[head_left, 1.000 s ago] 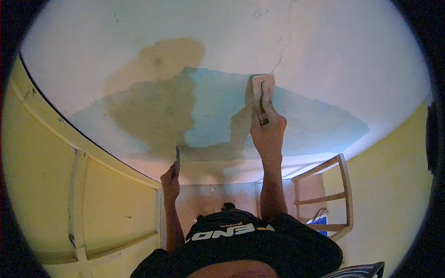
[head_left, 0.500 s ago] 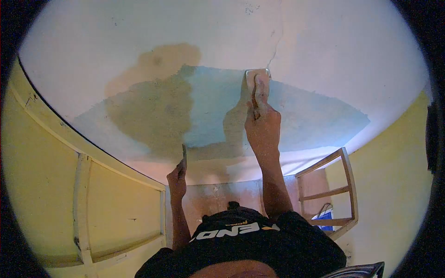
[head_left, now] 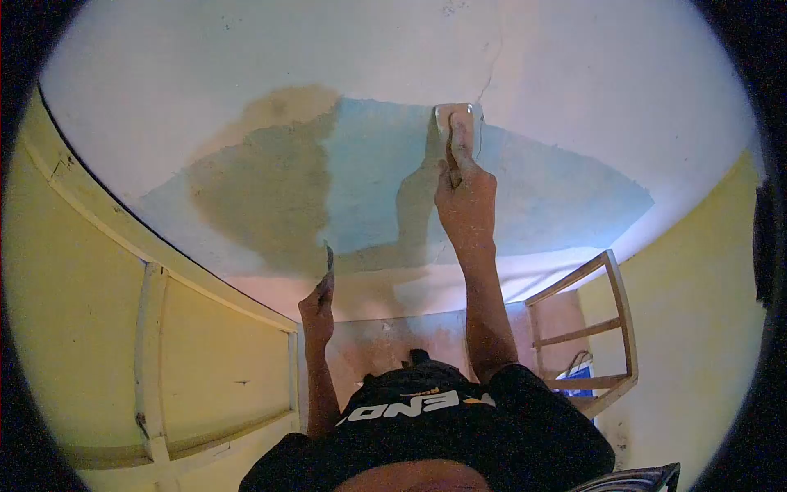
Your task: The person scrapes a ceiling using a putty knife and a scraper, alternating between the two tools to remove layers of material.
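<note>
My right hand [head_left: 467, 201] is wrapped round the handle of a flat plastering trowel [head_left: 445, 113], whose plate lies against the pale ceiling overhead. The plate sits at the upper edge of a broad blue-grey patch [head_left: 369, 172], just below a thin crack [head_left: 491, 72]. Lower and to the left, my left hand [head_left: 317, 307] is closed round a narrow blade seen edge-on, like a putty knife [head_left: 330, 261]. Its tip points up, overlapping the patch's lower edge in this view. Brownish shadows fall over the left half of the patch.
Yellow walls flank the ceiling, the left one with a framed wooden panel [head_left: 154, 328]. At right, an open wooden frame with crossbars [head_left: 627, 328] projects near my right arm. A blue item [head_left: 578, 379] shows behind it. My black shirt [head_left: 434, 435] fills the bottom.
The trowel has slid slightly up to the patch's upper edge with my right hand. The whole view has shifted a little; my left hand keeps its hold on the blade.
</note>
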Motion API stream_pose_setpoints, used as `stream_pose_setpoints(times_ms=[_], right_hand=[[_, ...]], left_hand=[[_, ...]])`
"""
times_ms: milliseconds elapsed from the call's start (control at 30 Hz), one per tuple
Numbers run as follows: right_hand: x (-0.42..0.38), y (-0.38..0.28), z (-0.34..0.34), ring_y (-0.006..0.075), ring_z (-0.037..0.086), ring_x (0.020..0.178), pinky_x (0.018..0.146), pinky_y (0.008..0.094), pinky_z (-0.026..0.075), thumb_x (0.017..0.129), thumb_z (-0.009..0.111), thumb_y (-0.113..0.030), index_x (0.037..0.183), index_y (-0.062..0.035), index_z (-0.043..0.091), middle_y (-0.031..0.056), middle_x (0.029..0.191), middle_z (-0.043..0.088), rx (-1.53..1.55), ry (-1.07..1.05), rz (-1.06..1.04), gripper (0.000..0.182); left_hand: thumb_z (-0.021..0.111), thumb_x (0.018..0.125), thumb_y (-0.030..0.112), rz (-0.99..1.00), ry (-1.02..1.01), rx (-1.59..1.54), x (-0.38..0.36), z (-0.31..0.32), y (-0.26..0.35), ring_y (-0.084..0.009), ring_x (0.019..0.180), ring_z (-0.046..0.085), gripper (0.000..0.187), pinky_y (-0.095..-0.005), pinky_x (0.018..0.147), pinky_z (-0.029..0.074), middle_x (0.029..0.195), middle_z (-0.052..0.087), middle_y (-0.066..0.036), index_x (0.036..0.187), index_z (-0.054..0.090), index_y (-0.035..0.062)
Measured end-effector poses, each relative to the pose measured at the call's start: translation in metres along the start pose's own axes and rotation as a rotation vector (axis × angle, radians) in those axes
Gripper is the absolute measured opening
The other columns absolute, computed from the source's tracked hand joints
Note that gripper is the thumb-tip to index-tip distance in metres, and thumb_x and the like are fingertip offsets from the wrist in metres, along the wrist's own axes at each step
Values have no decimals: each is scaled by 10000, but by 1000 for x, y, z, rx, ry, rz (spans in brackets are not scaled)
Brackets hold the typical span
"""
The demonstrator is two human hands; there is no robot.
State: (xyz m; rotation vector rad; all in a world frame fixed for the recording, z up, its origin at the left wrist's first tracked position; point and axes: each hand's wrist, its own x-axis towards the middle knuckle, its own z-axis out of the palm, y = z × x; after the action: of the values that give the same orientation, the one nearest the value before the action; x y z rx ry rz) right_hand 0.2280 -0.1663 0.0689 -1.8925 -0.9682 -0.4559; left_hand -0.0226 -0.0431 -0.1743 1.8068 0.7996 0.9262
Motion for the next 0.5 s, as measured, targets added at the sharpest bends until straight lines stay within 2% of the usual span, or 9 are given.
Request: stream_pose_setpoints(times_ms=[67,167,267,367,467,500], right_hand=[[-4,-1,5,444,702,782,653,419,533,908,636,-15,1421,-82,562,312,817,658,-74,-35,47,523],[1,1,4,321,728,725,640,388,518,910,642,-16,1435,-74,549,300,782,655,-7,-55,40,536],[-2,-5,13,203,650,651,632,368,506,918,639,-13,1450,-76,537,288,763,647,68,63,34,545],[-6,-4,6,182,610,643,641,364,510,910,637,1,1460,-77,527,288,772,645,129,19,47,566],[3,-9,5,203,601,645,662,362,522,900,637,8,1466,-79,523,290,810,660,117,26,65,584],[-1,-8,5,204,604,654,672,362,524,897,638,8,1461,-69,526,291,820,664,123,20,70,580]], left_hand=[[580,981,55,7,-3,70,0,-3,14,-190,875,675,287,-346,796,525,1006,733,-251,1226,661,-70],[579,978,45,86,87,-106,-3,8,-24,-193,857,688,289,-350,773,527,998,726,-263,1232,658,-68],[572,977,37,122,-6,63,-10,-5,0,-188,865,694,297,-339,769,528,1015,726,-269,1243,653,-67],[576,980,42,125,34,17,-15,-6,-7,-178,872,689,302,-333,775,530,1011,729,-266,1251,649,-69],[573,983,41,-68,-16,78,-19,-11,-3,-178,909,690,305,-326,799,531,1027,736,-256,1256,645,-75],[573,983,41,-50,-9,64,-22,-13,-2,-175,911,689,305,-325,800,531,1030,737,-251,1255,645,-75]])
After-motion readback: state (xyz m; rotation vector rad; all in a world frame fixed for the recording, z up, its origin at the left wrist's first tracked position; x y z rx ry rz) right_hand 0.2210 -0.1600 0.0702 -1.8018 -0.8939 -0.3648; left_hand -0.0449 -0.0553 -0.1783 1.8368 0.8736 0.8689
